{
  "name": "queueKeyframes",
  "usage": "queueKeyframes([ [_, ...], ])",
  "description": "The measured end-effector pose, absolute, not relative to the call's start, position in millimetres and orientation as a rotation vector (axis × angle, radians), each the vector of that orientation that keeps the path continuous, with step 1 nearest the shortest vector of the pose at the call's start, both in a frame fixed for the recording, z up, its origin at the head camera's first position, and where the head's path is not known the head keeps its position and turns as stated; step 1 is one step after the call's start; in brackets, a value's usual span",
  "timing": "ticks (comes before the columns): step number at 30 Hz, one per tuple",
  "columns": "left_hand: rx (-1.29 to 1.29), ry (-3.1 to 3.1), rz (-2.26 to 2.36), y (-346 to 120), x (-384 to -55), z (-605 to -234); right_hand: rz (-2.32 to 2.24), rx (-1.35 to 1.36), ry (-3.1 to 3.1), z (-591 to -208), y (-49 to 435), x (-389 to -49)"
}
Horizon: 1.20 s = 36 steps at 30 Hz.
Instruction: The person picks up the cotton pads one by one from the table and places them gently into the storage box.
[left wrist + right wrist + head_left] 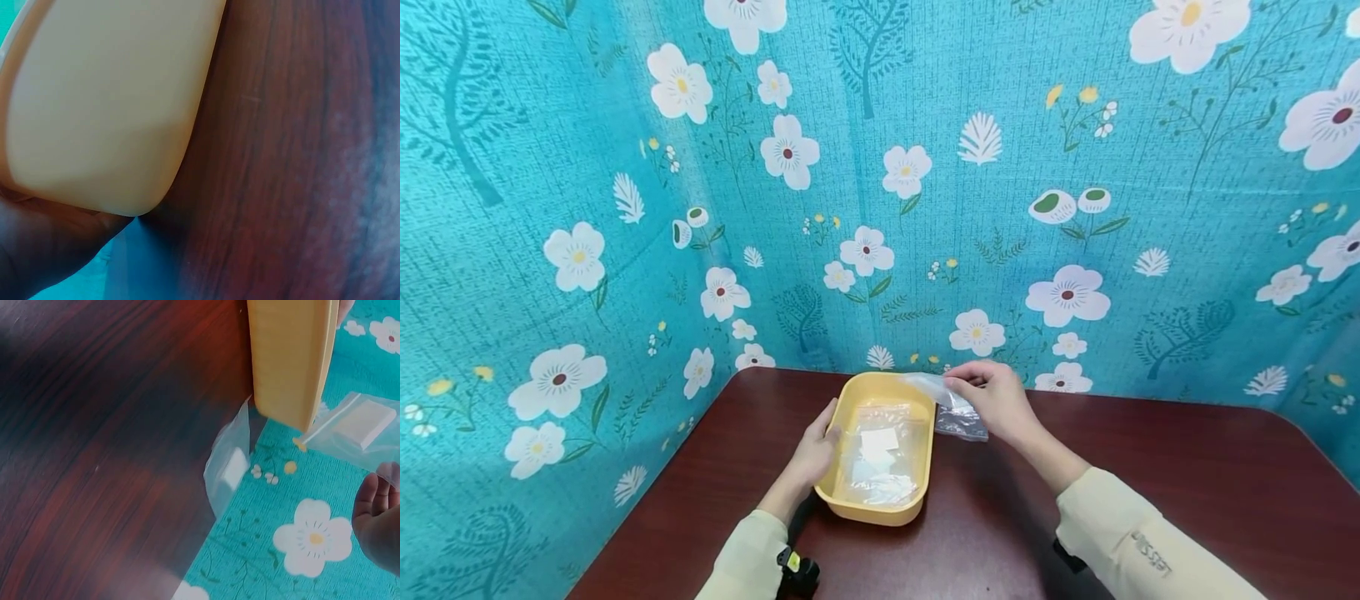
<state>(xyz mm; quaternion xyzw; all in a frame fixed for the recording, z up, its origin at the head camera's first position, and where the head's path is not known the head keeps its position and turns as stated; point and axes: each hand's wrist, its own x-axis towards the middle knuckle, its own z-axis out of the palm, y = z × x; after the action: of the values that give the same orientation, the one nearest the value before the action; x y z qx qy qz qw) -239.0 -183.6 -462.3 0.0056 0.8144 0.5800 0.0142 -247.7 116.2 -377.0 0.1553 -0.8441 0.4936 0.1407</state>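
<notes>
A yellow plastic bin (880,514) stands on the table, with several clear zip bags (895,423) lying inside, some with white pieces in them. My left hand (812,452) grips the bin's left side, thumb over the rim. At the right far corner, my right hand (997,402) pinches a clear zip bag (927,384) above the rim. A white block (367,424) shows inside this held bag in the right wrist view. Below it, another clear bag (964,424) rests on the table beside the bin, also with a white piece inside (235,467).
The dark red-brown wooden table (1120,492) extends to both sides and toward me. A teal flowered cloth (925,208) hangs behind the table's far edge and along the left. The bin sits near that far edge.
</notes>
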Motion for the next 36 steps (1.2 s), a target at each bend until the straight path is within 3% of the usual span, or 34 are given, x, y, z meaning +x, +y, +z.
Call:
queueKeyframes([
  [17,0.051,2.521,1.808,-185.3,-242.7,-462.3,1.472,0.435,-2.392,-374.7,78.4,-242.6],
  [36,0.067,2.524,1.817,-185.6,-243.0,-465.2,1.501,0.408,-2.374,-384.8,67.7,-241.7],
])
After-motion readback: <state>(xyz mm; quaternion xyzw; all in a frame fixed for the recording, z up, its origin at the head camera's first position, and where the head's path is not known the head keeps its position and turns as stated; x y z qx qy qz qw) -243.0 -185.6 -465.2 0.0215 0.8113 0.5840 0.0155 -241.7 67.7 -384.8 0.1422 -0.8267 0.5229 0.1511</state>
